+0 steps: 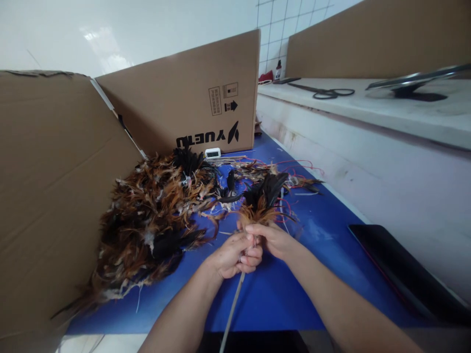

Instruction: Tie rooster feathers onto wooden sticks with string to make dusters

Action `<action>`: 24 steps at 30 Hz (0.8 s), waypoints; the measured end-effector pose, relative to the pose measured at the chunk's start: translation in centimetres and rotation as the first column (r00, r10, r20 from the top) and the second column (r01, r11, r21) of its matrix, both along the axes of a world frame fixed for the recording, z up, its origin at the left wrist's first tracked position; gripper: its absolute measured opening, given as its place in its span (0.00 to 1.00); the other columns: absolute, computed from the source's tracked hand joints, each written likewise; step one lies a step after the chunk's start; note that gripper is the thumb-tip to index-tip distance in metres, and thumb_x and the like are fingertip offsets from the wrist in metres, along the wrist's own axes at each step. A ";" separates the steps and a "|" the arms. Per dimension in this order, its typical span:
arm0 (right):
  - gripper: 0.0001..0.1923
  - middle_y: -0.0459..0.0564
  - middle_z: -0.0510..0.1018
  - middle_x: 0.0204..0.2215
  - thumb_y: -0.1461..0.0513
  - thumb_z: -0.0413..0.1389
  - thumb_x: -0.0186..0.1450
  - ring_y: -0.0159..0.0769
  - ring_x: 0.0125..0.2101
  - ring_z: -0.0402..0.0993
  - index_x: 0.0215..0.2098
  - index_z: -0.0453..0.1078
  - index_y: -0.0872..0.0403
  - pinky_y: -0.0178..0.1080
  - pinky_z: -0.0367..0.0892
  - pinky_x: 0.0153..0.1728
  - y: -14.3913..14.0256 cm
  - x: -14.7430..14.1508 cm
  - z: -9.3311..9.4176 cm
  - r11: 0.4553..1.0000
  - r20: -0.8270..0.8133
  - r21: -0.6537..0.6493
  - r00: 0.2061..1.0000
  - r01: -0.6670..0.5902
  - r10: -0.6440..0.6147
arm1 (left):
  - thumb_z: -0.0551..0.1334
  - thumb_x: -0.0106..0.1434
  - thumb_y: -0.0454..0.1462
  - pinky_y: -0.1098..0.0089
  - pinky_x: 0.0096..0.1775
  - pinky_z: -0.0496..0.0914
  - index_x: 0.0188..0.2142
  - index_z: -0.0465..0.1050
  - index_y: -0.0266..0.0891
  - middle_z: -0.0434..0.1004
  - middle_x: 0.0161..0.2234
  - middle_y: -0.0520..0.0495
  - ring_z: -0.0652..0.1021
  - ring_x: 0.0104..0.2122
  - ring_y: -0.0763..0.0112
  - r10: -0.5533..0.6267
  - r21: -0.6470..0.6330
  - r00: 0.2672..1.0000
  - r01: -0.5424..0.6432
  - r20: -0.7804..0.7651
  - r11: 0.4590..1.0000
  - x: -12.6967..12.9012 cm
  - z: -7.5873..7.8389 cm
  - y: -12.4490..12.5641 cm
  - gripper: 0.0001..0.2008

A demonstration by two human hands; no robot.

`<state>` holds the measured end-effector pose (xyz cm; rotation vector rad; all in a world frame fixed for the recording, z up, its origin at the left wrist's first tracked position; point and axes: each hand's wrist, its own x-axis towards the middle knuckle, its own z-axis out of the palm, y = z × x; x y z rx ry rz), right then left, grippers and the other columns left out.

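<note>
Black-brown bunch (262, 200): at the top of the stick (233, 309), just beyond both hands, feathers fanned away from the wearer. Head view, only one.

Left hand (230, 253): fingers curled in, clamped on the stick just under the bunch; the bare end runs down toward the wearer, past the bench edge. Right hand (275, 240): thumb and fingers closed on the base of the bunch, touching the left; far fingertips hidden. Small pale and reddish bits at the left fingers, too small to tell what.

Step in hand, my read: seating the feather bases round the stick. Next move calls for a firm left grip, no stick roll, right pinch kept on the bases; a loose pinch could let feathers splay.

Around: big feather pile (138, 218) on the bench (275, 294), left of the hands. Red thread (312, 161) loose beyond the bunch. Scissors (320, 91) up on the ledge (368, 105), well apart.
</note>
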<state>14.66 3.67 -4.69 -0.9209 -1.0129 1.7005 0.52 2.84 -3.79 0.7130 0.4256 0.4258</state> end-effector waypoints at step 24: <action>0.24 0.46 0.67 0.06 0.48 0.51 0.57 0.24 0.04 0.55 0.13 0.63 0.58 0.28 0.49 0.05 -0.1 -0.8 -0.6 0.991 0.329 0.052 0.935 0.125 -0.135 | 0.52 0.56 0.49 0.63 0.27 0.72 0.31 0.70 0.28 0.71 0.31 0.39 0.74 0.27 0.65 0.037 0.014 0.996 -0.036 -0.083 0.999 0.5 -0.7 0.5 0.23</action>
